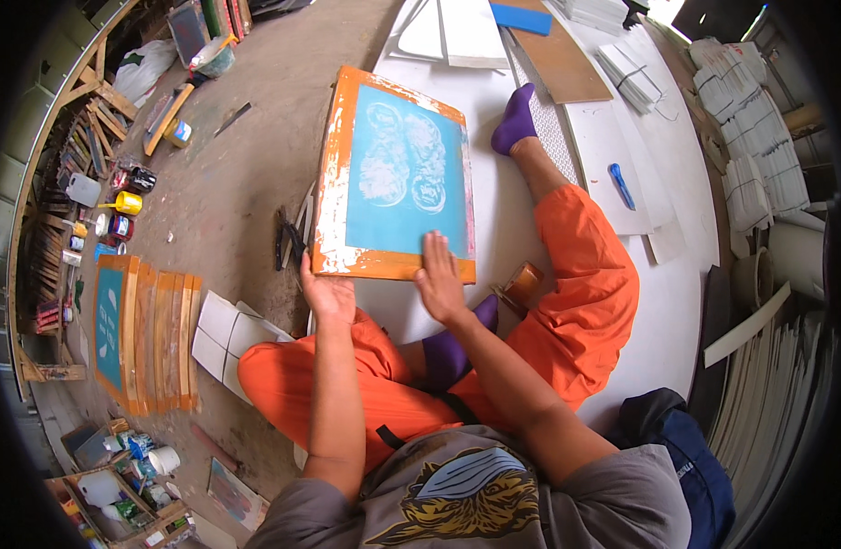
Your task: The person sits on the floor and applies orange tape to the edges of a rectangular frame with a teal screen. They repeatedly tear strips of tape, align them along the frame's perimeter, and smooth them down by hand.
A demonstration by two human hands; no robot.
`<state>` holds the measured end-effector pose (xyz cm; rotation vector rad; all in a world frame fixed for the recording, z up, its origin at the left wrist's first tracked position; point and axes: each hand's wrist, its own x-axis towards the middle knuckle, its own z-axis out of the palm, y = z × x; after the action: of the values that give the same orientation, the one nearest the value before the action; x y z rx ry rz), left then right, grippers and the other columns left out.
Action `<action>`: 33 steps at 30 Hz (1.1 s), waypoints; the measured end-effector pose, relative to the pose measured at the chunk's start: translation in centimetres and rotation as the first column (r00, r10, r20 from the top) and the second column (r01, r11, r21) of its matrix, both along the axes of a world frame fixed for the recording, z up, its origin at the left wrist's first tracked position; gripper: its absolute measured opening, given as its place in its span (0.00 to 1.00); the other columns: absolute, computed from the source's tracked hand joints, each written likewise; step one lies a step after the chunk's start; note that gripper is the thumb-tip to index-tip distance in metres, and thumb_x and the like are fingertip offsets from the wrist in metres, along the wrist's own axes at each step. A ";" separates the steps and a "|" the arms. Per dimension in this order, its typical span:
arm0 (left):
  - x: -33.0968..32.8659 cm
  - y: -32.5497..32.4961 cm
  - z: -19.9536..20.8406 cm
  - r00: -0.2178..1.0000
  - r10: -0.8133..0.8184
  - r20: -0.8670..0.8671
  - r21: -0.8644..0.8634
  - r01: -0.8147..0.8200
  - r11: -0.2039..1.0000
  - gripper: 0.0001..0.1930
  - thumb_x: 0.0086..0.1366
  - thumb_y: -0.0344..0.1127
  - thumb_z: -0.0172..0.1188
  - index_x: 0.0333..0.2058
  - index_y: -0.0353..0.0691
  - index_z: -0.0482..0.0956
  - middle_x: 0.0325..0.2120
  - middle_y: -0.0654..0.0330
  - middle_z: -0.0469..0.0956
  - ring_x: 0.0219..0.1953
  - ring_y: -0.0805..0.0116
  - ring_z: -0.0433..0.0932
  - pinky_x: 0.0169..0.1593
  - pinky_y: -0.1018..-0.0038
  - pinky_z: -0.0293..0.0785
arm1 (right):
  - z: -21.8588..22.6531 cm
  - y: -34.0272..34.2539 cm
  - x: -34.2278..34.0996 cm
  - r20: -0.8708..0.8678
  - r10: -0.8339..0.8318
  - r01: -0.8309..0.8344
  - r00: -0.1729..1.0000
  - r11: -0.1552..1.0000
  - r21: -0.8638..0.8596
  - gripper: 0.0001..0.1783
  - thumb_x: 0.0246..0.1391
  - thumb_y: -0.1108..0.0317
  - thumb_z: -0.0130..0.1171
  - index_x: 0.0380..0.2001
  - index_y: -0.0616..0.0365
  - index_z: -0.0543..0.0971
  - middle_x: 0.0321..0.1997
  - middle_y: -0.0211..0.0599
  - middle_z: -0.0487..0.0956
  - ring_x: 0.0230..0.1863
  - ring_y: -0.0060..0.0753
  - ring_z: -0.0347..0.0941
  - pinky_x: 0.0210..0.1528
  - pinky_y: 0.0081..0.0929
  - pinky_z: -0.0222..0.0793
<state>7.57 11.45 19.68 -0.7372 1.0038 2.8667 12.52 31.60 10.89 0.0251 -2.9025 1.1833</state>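
Observation:
A screen-printing frame (333, 192) with an orange-brown wooden border leans in front of me, its near edge toward my body. White smears mark the wood, and pale whitish shapes show on its turquoise mesh (384, 227). My left hand (330, 295) grips the near left corner from below, palm upward, with most fingers hidden behind the wood. My right hand (442, 279) lies with fingers stretched out over the near border, fingertips on the mesh's lower right part. It is open. Near my right wrist, a brown tape roll (524, 285) stands by my foot.
I sit on a white surface (666, 302), legs in orange trousers. A blue cutter (621, 186) lies right, near tied white stacks (630, 73). More wooden frames (155, 339) stand left, with paint containers (128, 203) beyond. A dark blue bag (681, 457) sits by my right side.

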 end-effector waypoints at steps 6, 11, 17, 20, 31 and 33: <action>-1.4 -2.4 -2.2 0.996 0.020 0.089 0.031 -0.022 0.999 0.29 0.76 0.57 0.43 0.62 0.41 0.74 0.60 0.58 0.77 0.60 0.59 0.76 0.64 0.58 0.71 | -3.4 3.7 -0.9 0.228 -0.372 0.382 0.900 0.924 0.001 0.43 0.73 0.43 0.36 0.79 0.58 0.43 0.84 0.53 0.41 0.84 0.55 0.34 0.81 0.53 0.35; -1.7 -4.6 -3.8 0.996 0.012 0.084 0.020 -0.014 1.000 0.27 0.77 0.55 0.39 0.58 0.44 0.78 0.54 0.60 0.81 0.56 0.58 0.79 0.59 0.58 0.76 | -1.3 1.5 1.7 0.088 -0.135 0.123 0.987 0.984 0.128 0.44 0.73 0.39 0.33 0.78 0.59 0.45 0.83 0.55 0.42 0.83 0.56 0.36 0.81 0.52 0.36; -1.8 -4.0 -2.6 0.991 0.025 0.134 0.016 -0.027 1.000 0.29 0.75 0.57 0.44 0.60 0.41 0.76 0.58 0.58 0.77 0.57 0.60 0.76 0.62 0.60 0.73 | -2.4 3.9 -0.2 0.176 -0.424 0.409 0.889 0.905 0.114 0.45 0.73 0.39 0.35 0.77 0.65 0.46 0.82 0.59 0.43 0.83 0.58 0.36 0.80 0.53 0.37; -2.0 -3.7 -2.1 0.996 0.023 0.089 0.036 -0.026 0.999 0.30 0.76 0.58 0.43 0.61 0.40 0.74 0.59 0.58 0.77 0.60 0.60 0.75 0.64 0.60 0.71 | -2.8 1.6 1.2 0.098 -0.438 0.427 0.894 0.897 0.111 0.46 0.72 0.40 0.38 0.77 0.66 0.47 0.82 0.59 0.44 0.83 0.59 0.36 0.80 0.54 0.38; -0.8 -2.3 0.5 0.996 -0.080 -0.028 0.025 0.081 0.996 0.34 0.77 0.60 0.41 0.68 0.37 0.67 0.66 0.54 0.71 0.65 0.60 0.70 0.70 0.61 0.64 | 6.2 -10.7 2.2 -0.189 0.054 -0.045 0.981 0.998 0.053 0.50 0.68 0.35 0.42 0.77 0.66 0.49 0.82 0.56 0.47 0.83 0.55 0.39 0.80 0.54 0.37; -0.9 -2.1 1.1 0.988 -0.129 -0.086 -0.016 0.128 0.992 0.36 0.77 0.62 0.41 0.68 0.36 0.66 0.66 0.53 0.70 0.67 0.59 0.68 0.72 0.60 0.61 | 7.1 -11.1 1.6 -0.225 0.097 -0.083 0.969 0.994 0.073 0.50 0.68 0.35 0.41 0.77 0.65 0.49 0.82 0.55 0.48 0.83 0.54 0.40 0.80 0.54 0.37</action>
<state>6.66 9.31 20.81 -0.5315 1.0363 2.8058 14.08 20.55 17.96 0.2774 -2.7599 1.0225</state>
